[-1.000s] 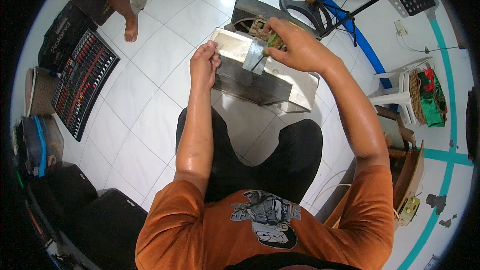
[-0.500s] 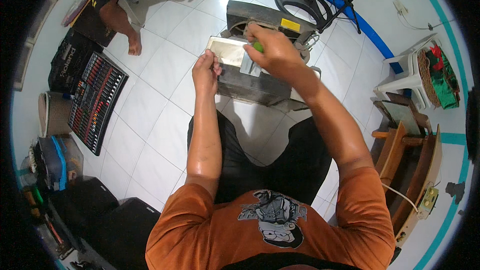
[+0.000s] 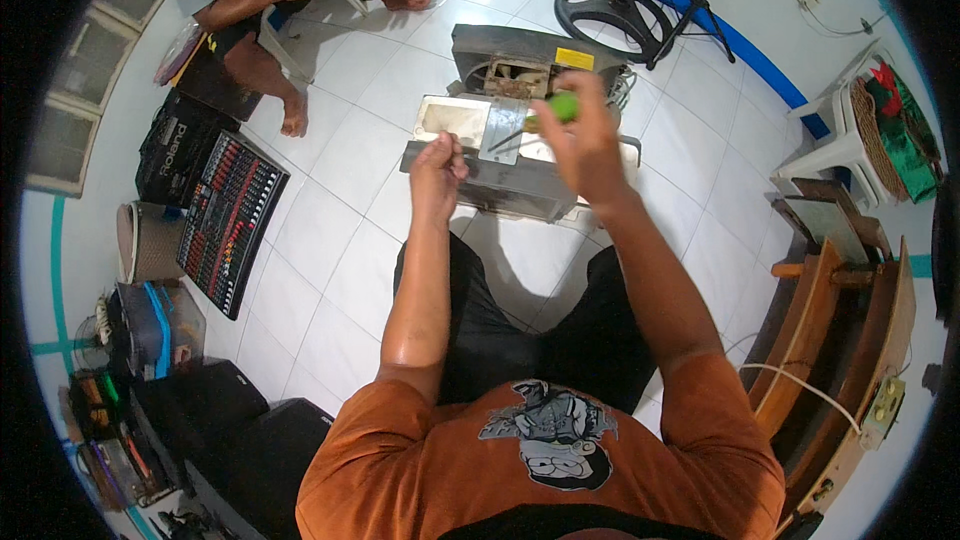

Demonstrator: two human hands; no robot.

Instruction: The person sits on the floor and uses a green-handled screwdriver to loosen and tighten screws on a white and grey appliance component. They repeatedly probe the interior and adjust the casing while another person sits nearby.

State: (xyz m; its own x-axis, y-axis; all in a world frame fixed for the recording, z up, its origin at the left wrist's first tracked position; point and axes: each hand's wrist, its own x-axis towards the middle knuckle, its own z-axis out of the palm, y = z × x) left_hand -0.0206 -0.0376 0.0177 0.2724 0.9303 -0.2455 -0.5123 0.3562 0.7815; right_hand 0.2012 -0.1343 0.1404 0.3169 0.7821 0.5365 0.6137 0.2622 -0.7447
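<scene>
My right hand (image 3: 590, 140) holds a green-handled screwdriver (image 3: 561, 107); its shaft points down-left over a bent metal plate (image 3: 499, 148) on the opened dark machine (image 3: 510, 195). My left hand (image 3: 434, 170) is curled at the machine's near left, by a cream tray section (image 3: 445, 116); what its fingertips hold is unclear. Behind, a raised dark section (image 3: 490, 41) bears a yellow label (image 3: 574, 58) above a grimy metal mechanism (image 3: 515, 78).
Another person (image 3: 250, 0) sits at the upper left, barefoot. A mixing console (image 3: 232, 220) and black speakers (image 3: 195, 395) lie left. Stand legs and a black ring (image 3: 660, 30) are behind the machine. A white chair (image 3: 850, 140) and wooden pieces (image 3: 810, 330) stand right.
My view has shifted, bringing more of the seated person in. My right hand has lifted and turned, showing more of the screwdriver's green handle. My left hand has moved slightly down the machine.
</scene>
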